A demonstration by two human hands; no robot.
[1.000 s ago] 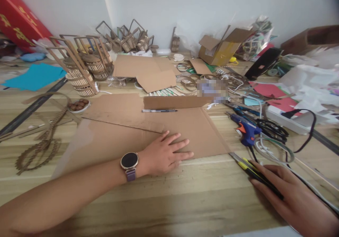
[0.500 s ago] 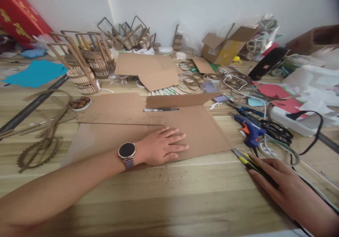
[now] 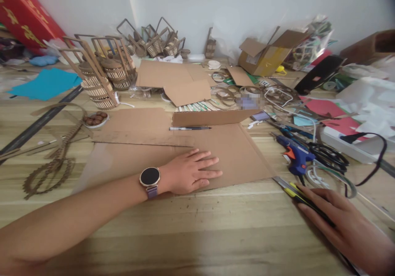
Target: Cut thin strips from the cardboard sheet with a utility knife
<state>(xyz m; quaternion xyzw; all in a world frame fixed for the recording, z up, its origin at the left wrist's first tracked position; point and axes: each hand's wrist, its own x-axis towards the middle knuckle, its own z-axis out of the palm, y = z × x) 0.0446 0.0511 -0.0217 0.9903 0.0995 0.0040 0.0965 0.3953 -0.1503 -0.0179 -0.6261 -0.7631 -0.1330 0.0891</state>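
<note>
Flat on a brown cardboard sheet (image 3: 240, 156) lies my left hand (image 3: 193, 172), fingers spread, with a watch on its wrist. My right hand (image 3: 342, 216) grips a yellow and black utility knife (image 3: 293, 190). The knife's blade is out, its tip at the right corner of the sheet; whether it touches the cardboard I cannot tell. A black pen (image 3: 189, 128) rests across the sheet beyond my left hand. Behind the pen a cardboard flap (image 3: 216, 117) stands up.
A blue glue gun (image 3: 294, 154) and coiled cables (image 3: 330, 154) lie beyond my right hand. Small bamboo baskets (image 3: 98, 91) stand at the back left, near a bowl of brown nuts (image 3: 96, 120). An open carton (image 3: 265, 58) is against the wall.
My right hand and the knife have shifted slightly right and down in the view. The whole scene has also slid a little to the right. My left hand stays flat on the cardboard.
</note>
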